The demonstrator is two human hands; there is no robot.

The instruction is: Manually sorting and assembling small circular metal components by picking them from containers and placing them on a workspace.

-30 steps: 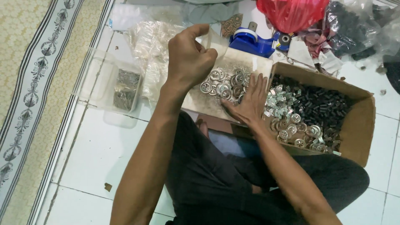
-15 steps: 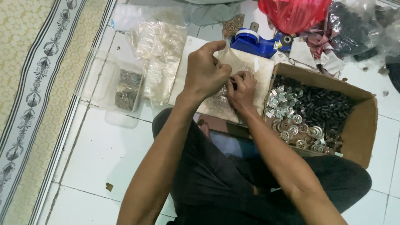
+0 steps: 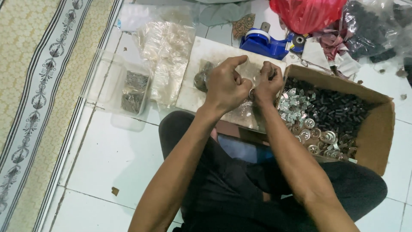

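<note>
A: Where is the small clear bag (image 3: pixel 249 73) now?

B: Over the white board (image 3: pixel 206 56), pinched between both hands. A second ago the left hand (image 3: pixel 225 83) was raised and the right hand (image 3: pixel 268 81) lay flat on loose metal pieces; those are gathered now.

A: And beyond the board?

B: A cardboard box (image 3: pixel 377 129) of parts (image 3: pixel 317 111) just right of it, a blue tape dispenser (image 3: pixel 264 43) behind.

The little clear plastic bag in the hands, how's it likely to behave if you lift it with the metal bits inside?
The clear plastic bag is thin film, so it probably flops and sags. Metal pieces seem to sit inside, so it likely feels heavy for its size. The left hand and right hand pinch its top; the glossy film may slip.
</note>
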